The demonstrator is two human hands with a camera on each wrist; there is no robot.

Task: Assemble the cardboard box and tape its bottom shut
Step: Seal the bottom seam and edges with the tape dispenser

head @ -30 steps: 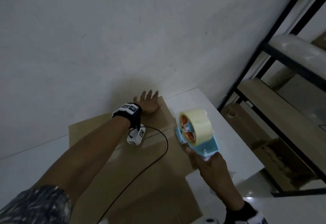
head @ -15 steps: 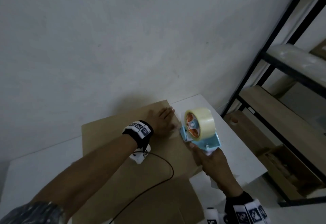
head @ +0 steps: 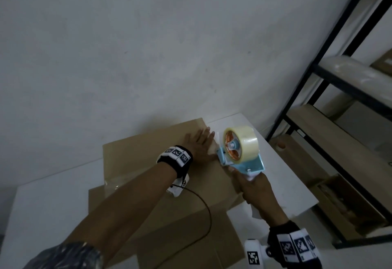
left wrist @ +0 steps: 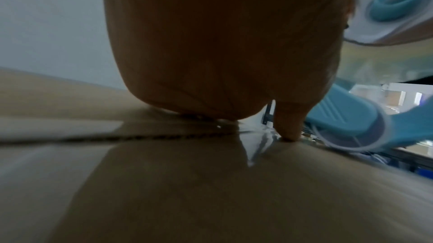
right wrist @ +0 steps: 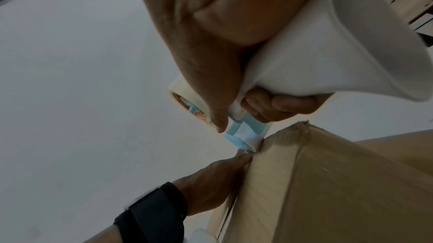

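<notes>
A brown cardboard box [head: 148,169] stands on the white table [head: 282,175], its closed flaps facing up. My left hand [head: 199,141] lies flat on the flaps near the box's far right edge, fingers straight, over clear tape [left wrist: 257,147] that runs along the seam. My right hand [head: 252,186] grips the white handle [right wrist: 328,62] of a light-blue tape dispenser [head: 239,152], which carries a roll of clear tape [head: 244,139]. The dispenser's front end [right wrist: 243,139] touches the box's right edge beside my left fingertips [right wrist: 241,154].
A grey wall rises right behind the table. To the right stands a black metal rack [head: 331,61] with wooden shelves [head: 331,133] and cardboard boxes [head: 347,196] below. A black cable [head: 203,209] trails from my left wrist across the box. The table's right edge [head: 301,211] lies close to the box.
My left hand slid right along the box top to its far right edge. The dispenser came down and left until its front end met that edge.
</notes>
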